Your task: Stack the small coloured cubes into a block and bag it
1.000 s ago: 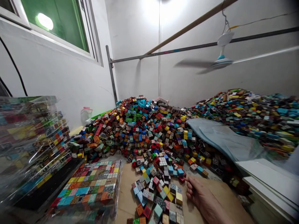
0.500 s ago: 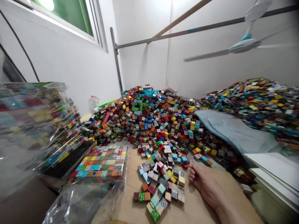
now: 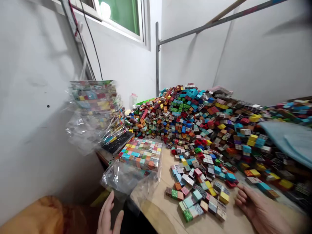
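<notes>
My right hand [image 3: 260, 211] rests on the brown cardboard surface [image 3: 158, 211] at the lower right, fingers loosely curled with nothing in them, next to a small loose cluster of colourful cubes [image 3: 200, 191]. My left hand [image 3: 108, 217] is raised at the bottom edge, fingers stretched out and open, just below a clear plastic bag [image 3: 126, 177]. That bag partly wraps a flat packed block of cubes [image 3: 142, 154]. Behind it rises a huge heap of small patterned cubes [image 3: 195, 120].
A tall stack of cube packs in clear plastic [image 3: 97, 107] leans by the white wall at left. A light blue cloth [image 3: 290, 139] lies over the heap at right. A metal pole frame [image 3: 157, 58] stands in the corner. Orange fabric [image 3: 31, 217] shows at lower left.
The view has swung left and down. My left hand has come into view near the plastic bag. My right hand has stayed resting by the loose cubes.
</notes>
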The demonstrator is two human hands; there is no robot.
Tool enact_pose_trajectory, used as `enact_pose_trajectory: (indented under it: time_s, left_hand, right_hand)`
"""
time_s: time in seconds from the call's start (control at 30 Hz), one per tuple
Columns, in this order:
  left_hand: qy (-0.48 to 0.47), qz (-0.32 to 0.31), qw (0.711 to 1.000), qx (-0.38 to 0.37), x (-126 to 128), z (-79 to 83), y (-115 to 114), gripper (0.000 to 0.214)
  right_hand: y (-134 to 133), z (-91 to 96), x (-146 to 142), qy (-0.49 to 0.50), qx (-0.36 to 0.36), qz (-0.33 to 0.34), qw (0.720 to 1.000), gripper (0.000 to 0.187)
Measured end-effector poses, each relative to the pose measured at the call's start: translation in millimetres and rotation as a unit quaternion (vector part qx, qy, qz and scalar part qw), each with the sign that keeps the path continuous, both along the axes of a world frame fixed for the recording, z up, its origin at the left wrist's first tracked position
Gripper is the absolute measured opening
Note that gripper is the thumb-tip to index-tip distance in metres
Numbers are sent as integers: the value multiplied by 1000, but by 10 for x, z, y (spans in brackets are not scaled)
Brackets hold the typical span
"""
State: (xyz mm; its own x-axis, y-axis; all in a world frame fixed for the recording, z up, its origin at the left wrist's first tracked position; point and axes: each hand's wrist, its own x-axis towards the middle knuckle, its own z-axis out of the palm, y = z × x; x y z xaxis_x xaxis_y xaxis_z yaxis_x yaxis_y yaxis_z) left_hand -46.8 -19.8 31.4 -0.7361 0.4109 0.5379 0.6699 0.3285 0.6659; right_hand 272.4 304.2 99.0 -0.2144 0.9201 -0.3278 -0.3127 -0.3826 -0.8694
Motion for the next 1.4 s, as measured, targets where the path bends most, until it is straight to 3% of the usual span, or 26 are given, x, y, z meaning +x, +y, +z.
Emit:
enact_pose_trajectory:
  time_s: [0.1, 0.23, 0.33, 0.4, 0.57, 0.7, 0.97, 1.13, 1.2, 1.27, 1.3, 1.4]
  left_hand:
    - [104, -38, 994, -12, 24, 407, 171, 53]
    - [173, -116, 978, -16, 276, 903, 669, 55]
    - [229, -141, 961, -69, 443, 1106, 1088, 73]
    - [248, -132, 954, -106, 464, 1154, 1313, 72]
    - [245, -124, 942, -192, 260, 1125, 1542, 49]
    - [281, -143, 923, -220, 91, 1062, 1427, 45]
    - [330, -125, 920, -172, -99, 886, 1181, 40]
    - [342, -85, 931, -94, 210, 985, 1119, 39]
    - [321, -127, 937, -48, 444, 966, 1076, 42]
    - [306, -203, 928, -64, 639, 851, 1053, 42]
    - [294, -213, 928, -85, 700, 761, 1056, 43]
    - [249, -151, 948, -126, 716, 462, 1124, 45]
  right_hand:
    - [45, -64, 21, 2, -7, -7, 1000, 27]
    - [51, -97, 38, -2, 1, 4, 1000, 23]
    - [46, -100, 39, -6, 0, -9, 1000, 23]
    - [46, -96, 34, 0, -9, -19, 1000, 23]
    - [33, -64, 16, 21, -17, -28, 999, 25]
    - [1, -31, 11, 29, -15, -20, 999, 20]
    - [-107, 106, -33, 34, 8, -5, 999, 18]
    - [-115, 108, -27, 44, 8, -9, 999, 19]
    - [-97, 78, -12, 47, 10, -6, 999, 18]
    - [-81, 53, -2, 45, 7, -9, 999, 18]
    - [-77, 48, 0, 43, 6, -10, 999, 18]
    - [-85, 62, -11, 39, 11, -7, 999, 20]
